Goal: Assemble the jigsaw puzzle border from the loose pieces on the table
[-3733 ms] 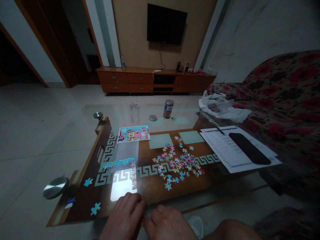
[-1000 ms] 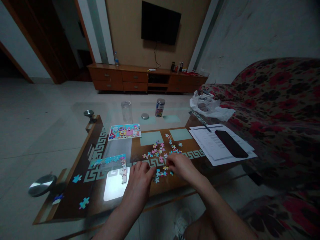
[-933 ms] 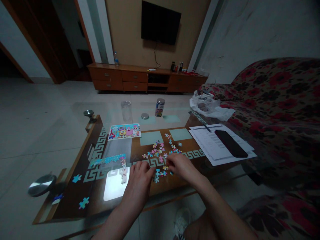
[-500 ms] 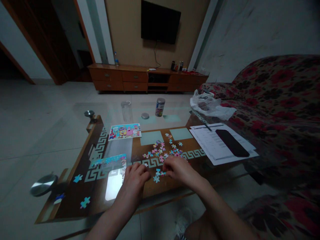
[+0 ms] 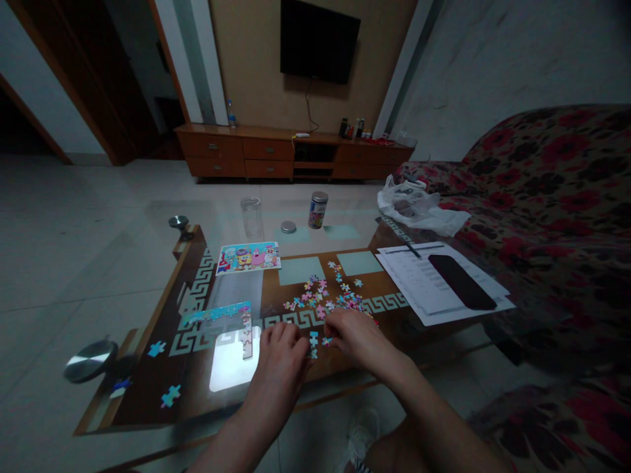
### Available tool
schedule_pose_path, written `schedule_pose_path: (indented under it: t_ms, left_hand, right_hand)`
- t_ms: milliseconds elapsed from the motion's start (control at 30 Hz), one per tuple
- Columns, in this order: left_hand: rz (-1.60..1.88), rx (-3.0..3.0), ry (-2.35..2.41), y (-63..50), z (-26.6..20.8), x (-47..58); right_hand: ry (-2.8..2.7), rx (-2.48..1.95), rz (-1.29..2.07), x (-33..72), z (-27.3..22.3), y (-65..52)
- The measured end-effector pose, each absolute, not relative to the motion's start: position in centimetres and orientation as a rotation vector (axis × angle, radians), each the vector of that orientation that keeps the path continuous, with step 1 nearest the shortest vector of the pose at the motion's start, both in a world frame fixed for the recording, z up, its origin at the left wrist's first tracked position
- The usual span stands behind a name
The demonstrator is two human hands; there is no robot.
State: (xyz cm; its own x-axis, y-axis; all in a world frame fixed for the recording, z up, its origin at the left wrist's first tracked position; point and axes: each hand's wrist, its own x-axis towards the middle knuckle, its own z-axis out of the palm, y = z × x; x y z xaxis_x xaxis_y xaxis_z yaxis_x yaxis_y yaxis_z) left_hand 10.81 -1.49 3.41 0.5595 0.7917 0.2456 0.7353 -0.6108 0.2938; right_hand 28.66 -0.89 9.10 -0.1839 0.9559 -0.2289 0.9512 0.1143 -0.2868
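- Working over the loose puzzle pieces (image 5: 325, 299) scattered on the glass table (image 5: 148, 401), I have both hands at the near edge of the pile.
- My left hand (image 5: 283, 358) lies palm down, fingers curled together, its fingertips touching a light-blue piece (image 5: 313, 340).
- My right hand (image 5: 357, 335) is just beside it, fingers bent over small pieces; whether it pinches one I cannot tell.
- The joined puzzle border (image 5: 231, 318) lies to the left, near my left hand.
- The reference picture (image 5: 248, 257) sits farther back, with a clear cup (image 5: 251, 217), a lid (image 5: 288, 226) and a tin (image 5: 318, 209) behind it.
- Papers (image 5: 424, 289) carrying a black phone (image 5: 461, 282) lie to the right.
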Motion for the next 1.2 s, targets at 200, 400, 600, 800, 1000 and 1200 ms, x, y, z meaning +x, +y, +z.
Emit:
schedule_pose_path:
  t_ms: [200, 400, 600, 800, 1000, 1200]
  left_hand:
    - [0.628, 2.633, 1.245, -1.8, 3.1, 10.5]
    - [0.602, 2.636, 1.258, -2.0, 2.9, 10.2]
    - [0.557, 2.553, 1.252, -2.6, 3.8, 10.0]
    - [0.564, 2.567, 1.247, -2.7, 3.7, 10.3]
    - [0.602, 2.574, 1.234, -3.2, 3.5, 10.4]
    - [0.578, 2.521, 1.264, -3.5, 3.8, 10.5]
  right_hand:
    - [-2.264, -1.961, 0.603, 29.0, 9.1, -0.5]
    - [-2.157, -1.97, 0.51, 30.0, 8.9, 0.0]
    - [-2.139, -1.962, 0.488, 30.1, 8.8, 0.0]
    - [-2.131, -1.95, 0.514, 29.8, 9.0, -0.1]
    - [-2.15, -1.933, 0.542, 30.0, 8.9, 0.1]
    - [-2.129, -1.93, 0.524, 30.2, 9.2, 0.2]
